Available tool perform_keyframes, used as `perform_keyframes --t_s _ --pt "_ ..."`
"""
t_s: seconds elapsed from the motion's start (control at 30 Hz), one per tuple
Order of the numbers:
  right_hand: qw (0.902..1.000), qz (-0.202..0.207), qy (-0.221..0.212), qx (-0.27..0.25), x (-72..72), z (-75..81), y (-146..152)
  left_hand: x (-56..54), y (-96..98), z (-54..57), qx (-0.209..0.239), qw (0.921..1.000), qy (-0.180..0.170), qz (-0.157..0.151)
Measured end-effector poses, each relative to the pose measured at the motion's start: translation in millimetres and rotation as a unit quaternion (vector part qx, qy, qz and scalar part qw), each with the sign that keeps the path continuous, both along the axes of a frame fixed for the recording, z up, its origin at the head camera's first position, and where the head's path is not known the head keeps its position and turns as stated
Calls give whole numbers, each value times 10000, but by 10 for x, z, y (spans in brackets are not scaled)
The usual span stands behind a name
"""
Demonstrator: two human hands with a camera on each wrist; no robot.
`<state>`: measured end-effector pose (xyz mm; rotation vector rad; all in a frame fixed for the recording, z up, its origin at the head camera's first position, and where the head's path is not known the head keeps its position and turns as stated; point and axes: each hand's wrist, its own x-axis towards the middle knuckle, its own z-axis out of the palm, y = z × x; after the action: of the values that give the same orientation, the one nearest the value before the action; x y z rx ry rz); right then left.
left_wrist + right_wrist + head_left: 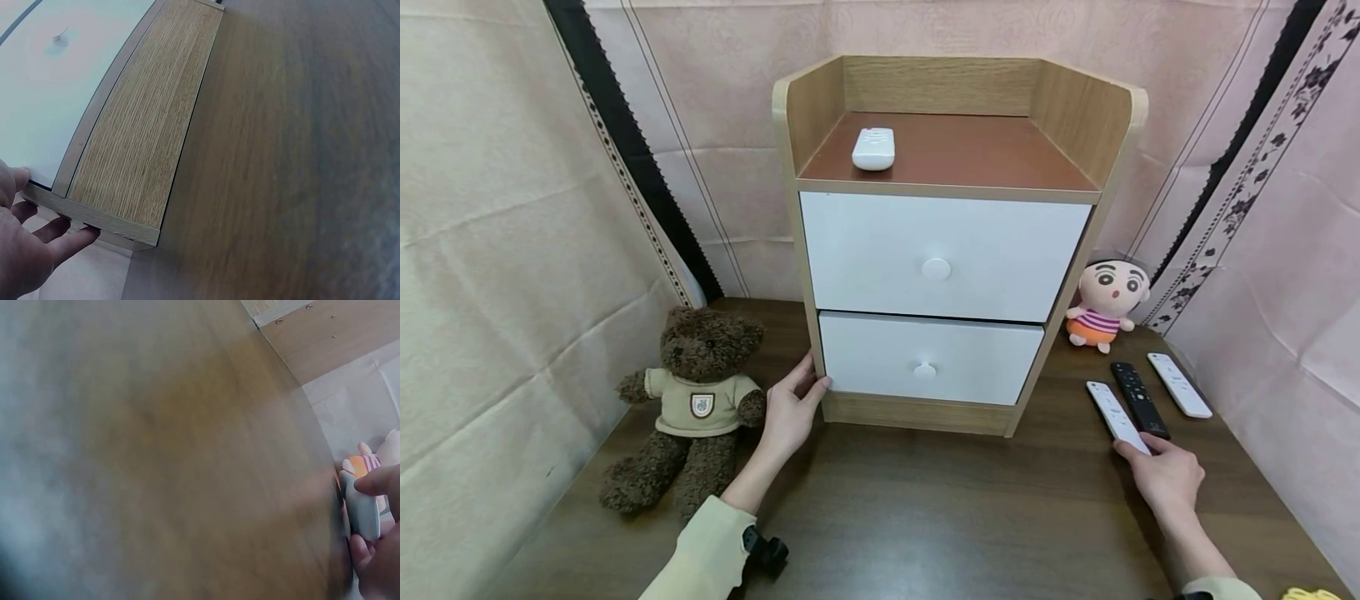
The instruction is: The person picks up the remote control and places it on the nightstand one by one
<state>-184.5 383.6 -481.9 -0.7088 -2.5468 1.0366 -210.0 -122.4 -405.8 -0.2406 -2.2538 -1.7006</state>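
Observation:
A wooden cabinet (917, 415) with two white drawers, both closed, stands at the back. My left hand (792, 410) holds its lower left edge, the thumb at the front and the fingers (70, 245) along the side panel. On the right, my right hand (1168, 477) grips the near end of a white remote control (1116, 412); in the right wrist view, thumb and fingers pinch that remote (362, 509). Beside it lie a black remote (1138, 400) and another white remote (1180, 386). One more white remote (873, 150) rests on the cabinet's brown top.
A brown teddy bear (702, 404) in a beige shirt sits left of the cabinet. A small doll (1105, 304) in orange shorts sits right of it. Pale cloth (535, 250) hangs around the dark wooden table (955, 517). A yellow thing (1309, 594) shows at the bottom right edge.

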Motion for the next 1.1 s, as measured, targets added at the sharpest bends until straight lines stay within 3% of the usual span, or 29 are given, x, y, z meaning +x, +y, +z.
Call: perform_keyframes --t_s 0.23,0.6,0.9,1.1 --pt "9990 -262 42 -362 23 63 -24 -1 0 -1 -25 10000 28 -1" --pt "9919 -510 643 -975 88 321 -18 -10 -10 -16 34 10000 -7 -12" --pt "9698 -471 1697 -1686 167 706 -147 -55 -20 -75 134 9999 -96 0" --pt "9395 -319 2329 -2492 219 954 -235 -72 -27 -99 82 9999 -87 -13"
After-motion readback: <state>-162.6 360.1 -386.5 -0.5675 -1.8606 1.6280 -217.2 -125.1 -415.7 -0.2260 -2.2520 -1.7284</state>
